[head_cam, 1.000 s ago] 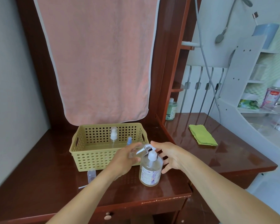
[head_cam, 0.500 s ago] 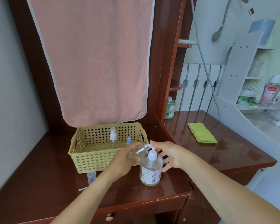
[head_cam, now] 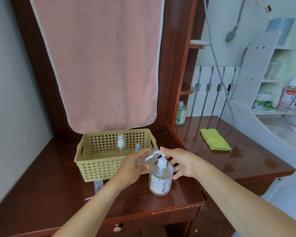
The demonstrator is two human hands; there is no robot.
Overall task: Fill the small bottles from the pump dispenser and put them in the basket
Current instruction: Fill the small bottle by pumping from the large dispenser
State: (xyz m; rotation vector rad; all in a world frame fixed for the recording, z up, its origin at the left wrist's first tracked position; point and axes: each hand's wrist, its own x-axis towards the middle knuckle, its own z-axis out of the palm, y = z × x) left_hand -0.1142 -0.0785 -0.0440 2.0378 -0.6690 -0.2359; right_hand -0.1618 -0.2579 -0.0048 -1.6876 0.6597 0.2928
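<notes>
**Filling at the nozzle**

On the brown worktop (head_cam: 41, 185), yellow basket (head_cam: 96, 161) just beside the pump dispenser (head_cam: 161, 182), at its 10 o'clock, with two capped bottles (head_cam: 120, 142) standing inside. Left grip (head_cam: 130, 168) curled round the small bottle (head_cam: 148, 159), held tilted, mouth pointing to 2 o'clock, at the nozzle. Right grip (head_cam: 181, 163) loose, fingers spread, laid over the pump head, clasping nothing. Best to keep the mouth right under the nozzle and press slowly, in short strokes, against spilling. Printed label on dispenser, too small to read.
</notes>
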